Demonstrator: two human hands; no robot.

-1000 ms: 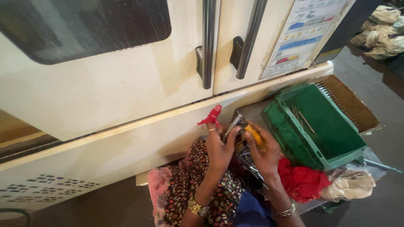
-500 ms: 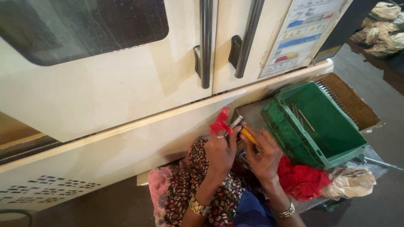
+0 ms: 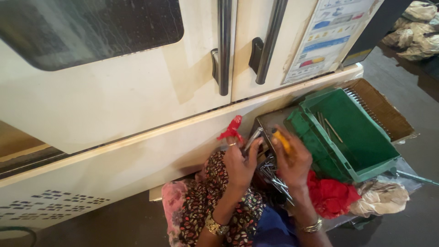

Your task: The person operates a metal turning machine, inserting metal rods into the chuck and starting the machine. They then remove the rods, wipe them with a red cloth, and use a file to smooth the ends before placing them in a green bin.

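Note:
My left hand (image 3: 240, 160) is closed around a small metal part (image 3: 253, 139), with a scrap of red cloth (image 3: 232, 129) sticking up from its fingers. My right hand (image 3: 292, 158) grips a yellow-handled tool (image 3: 281, 140) held close to that metal part. Below the two hands, on my lap, lies a pile of several long metal rods (image 3: 274, 176). The lap is covered by patterned fabric (image 3: 206, 206).
A cream machine cabinet (image 3: 114, 105) with two dark door handles (image 3: 224, 45) stands right in front. A green plastic crate (image 3: 352, 132) with thin rods inside sits to the right, on cardboard (image 3: 384, 107). Red cloth (image 3: 331, 194) and crumpled beige rags (image 3: 382, 201) lie beside it.
The red cloth scrap in my left hand shifted slightly right then back up. Both hands stay together over the rods, working the metal part and the yellow tool.

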